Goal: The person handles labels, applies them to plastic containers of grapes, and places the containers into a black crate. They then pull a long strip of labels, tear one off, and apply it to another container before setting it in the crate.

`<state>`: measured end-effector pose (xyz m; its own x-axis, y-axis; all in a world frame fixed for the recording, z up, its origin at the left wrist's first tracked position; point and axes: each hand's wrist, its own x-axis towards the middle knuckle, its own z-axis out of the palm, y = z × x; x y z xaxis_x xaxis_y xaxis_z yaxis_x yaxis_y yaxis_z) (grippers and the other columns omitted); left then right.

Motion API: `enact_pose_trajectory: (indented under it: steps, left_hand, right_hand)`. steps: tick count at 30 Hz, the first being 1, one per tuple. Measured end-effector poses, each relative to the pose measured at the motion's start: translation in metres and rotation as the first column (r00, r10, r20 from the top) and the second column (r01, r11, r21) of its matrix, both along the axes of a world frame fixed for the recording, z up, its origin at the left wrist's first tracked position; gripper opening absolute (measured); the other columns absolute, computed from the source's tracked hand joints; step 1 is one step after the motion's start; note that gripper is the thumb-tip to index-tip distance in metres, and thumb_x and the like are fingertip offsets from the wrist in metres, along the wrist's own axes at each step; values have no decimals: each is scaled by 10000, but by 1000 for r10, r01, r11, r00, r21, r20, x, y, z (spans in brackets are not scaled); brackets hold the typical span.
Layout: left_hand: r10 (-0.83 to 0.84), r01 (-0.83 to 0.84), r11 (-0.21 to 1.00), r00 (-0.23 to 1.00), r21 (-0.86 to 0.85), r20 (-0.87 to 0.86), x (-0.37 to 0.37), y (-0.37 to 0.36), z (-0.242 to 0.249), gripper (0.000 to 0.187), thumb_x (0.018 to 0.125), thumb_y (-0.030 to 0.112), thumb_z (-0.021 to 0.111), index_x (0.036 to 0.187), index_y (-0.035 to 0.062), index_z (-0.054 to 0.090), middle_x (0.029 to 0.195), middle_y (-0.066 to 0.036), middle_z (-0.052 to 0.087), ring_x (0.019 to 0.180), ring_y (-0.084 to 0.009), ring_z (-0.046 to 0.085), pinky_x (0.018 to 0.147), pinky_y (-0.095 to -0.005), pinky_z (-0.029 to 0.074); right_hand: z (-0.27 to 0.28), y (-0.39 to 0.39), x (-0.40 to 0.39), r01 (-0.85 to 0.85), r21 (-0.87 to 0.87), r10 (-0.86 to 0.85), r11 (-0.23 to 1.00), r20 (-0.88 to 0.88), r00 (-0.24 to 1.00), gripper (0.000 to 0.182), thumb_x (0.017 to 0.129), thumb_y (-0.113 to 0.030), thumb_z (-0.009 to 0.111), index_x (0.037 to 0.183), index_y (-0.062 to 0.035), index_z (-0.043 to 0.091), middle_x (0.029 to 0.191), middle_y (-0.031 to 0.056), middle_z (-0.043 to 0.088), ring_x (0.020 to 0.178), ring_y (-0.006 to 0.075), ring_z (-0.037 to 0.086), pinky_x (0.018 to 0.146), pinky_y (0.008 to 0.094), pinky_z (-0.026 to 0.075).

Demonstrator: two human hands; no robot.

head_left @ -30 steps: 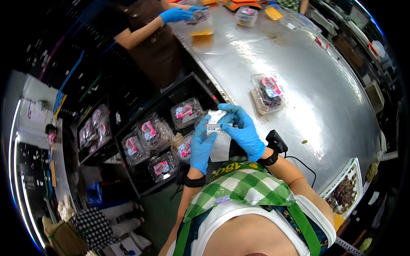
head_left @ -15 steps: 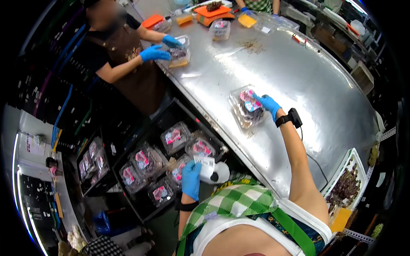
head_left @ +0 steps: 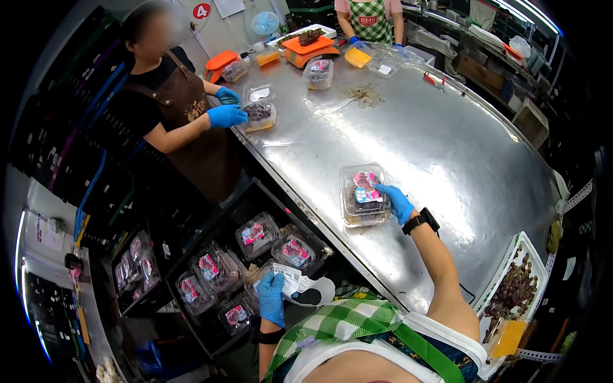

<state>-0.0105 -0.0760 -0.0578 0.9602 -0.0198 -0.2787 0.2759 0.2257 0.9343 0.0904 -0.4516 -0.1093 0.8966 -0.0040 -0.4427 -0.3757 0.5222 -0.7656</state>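
On the metal table, a clear plastic box of dark fruit [head_left: 365,196] bears a pink and blue label. My right hand [head_left: 397,203], in a blue glove, lies against the right side of that box, its fingers on the label's edge and the lid. Lower down, my left hand [head_left: 271,299], also gloved in blue, pinches a strip of white printed labels [head_left: 288,278]. The strip runs into a white roll [head_left: 319,292] beside my apron. Below and left of the table, a black crate [head_left: 205,341] holds several labelled boxes, partly behind my left hand.
A co-worker in a brown apron [head_left: 185,96] handles an open box [head_left: 260,115] at the table's far left. Another person in a checked apron [head_left: 369,22] stands behind orange scales [head_left: 310,51]. A white tray of grapes [head_left: 541,268] sits at the right.
The view has shifted. My right hand stays at the box, which now looks more upright in view. My left hand still holds the label strip, now stretched toward the roll.
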Motion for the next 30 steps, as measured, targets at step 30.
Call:
enact_pose_trajectory:
  steps: [30]
  left_hand:
    - [-284,288,956,956,-49,79,4,-55,86,151,785,158,594,790,7,589,704,-4,586,619,-48,508,573,-177,416]
  right_hand:
    - [35,143,-115,-325,941,274,92,290,917,601,851,-416,357,1313,-74,179,1314,161,259,1162,297,346,961,438,291]
